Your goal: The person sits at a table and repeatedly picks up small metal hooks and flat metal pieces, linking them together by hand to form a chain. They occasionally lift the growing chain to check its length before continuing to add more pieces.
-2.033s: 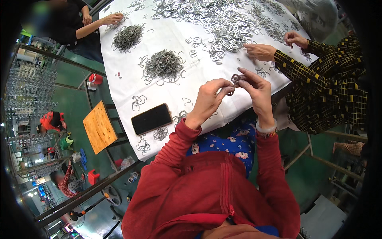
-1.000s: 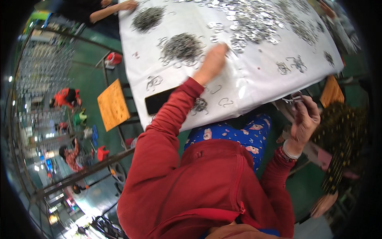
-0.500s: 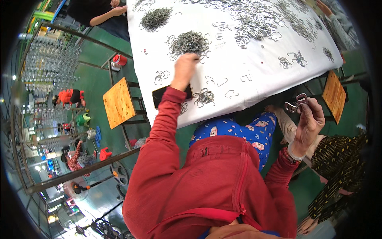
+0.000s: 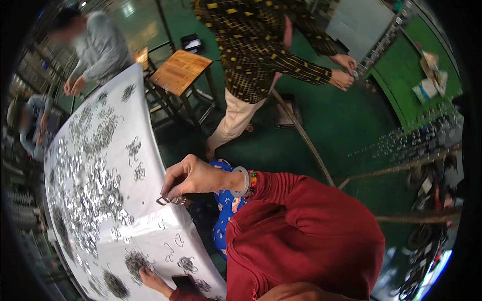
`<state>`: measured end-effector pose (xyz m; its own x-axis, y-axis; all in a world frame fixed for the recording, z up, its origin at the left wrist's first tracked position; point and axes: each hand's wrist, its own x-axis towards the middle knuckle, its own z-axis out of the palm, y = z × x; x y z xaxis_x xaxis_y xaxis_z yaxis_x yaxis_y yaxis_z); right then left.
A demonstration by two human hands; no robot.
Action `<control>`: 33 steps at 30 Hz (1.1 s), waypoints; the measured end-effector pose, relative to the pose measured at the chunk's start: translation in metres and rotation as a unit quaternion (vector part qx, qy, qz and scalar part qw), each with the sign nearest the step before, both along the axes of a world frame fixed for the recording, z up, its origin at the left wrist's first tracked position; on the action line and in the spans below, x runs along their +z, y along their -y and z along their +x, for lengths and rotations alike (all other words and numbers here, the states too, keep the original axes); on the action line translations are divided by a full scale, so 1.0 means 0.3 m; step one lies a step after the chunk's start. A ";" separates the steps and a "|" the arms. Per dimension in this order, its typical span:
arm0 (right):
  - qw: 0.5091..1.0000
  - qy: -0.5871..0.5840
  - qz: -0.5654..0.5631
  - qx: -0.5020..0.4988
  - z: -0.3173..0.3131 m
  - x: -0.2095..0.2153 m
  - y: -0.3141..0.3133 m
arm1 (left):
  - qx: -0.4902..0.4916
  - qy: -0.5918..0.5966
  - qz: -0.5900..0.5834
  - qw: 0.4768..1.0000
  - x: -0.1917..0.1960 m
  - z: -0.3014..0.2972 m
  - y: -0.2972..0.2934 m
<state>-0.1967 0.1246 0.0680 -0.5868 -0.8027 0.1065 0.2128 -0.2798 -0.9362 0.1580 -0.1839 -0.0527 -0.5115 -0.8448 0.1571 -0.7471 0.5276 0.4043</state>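
Note:
My right hand is raised near the table's edge, its thumb and fingers pinched on small shiny bent metal hooks. At the lower left, my left hand reaches to a heap of dark grey metal hooks on the white-covered table. Its fingers are pressed together at the heap's edge; what lies between them is hidden. A dark phone rests by my left forearm, with a smaller cluster of hooks beside it. Several loose hooks lie between the heap and the table's edge.
A broad spread of shiny hooks covers the table's middle. Another dark heap lies beyond my left hand. Across the table sits a person in grey. A person in a patterned top stands ahead by a wooden stool.
The view has swung to the right, bringing in the standing person and a rack. My right hand still holds its hooks, now beside the table's edge. My left hand stays at the heap.

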 end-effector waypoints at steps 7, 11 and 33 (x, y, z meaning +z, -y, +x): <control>0.999 -0.025 -0.025 -0.013 -0.051 0.009 -0.136 | -0.016 -0.082 -0.020 0.996 0.131 -0.146 -0.133; 1.000 -0.006 -0.030 0.000 -0.045 0.025 -0.139 | -0.034 -0.101 -0.024 0.994 0.200 -0.210 -0.206; 0.979 -0.190 -0.078 -0.004 -0.109 -0.016 -0.203 | -0.074 -0.121 0.094 0.985 0.125 -0.264 -0.198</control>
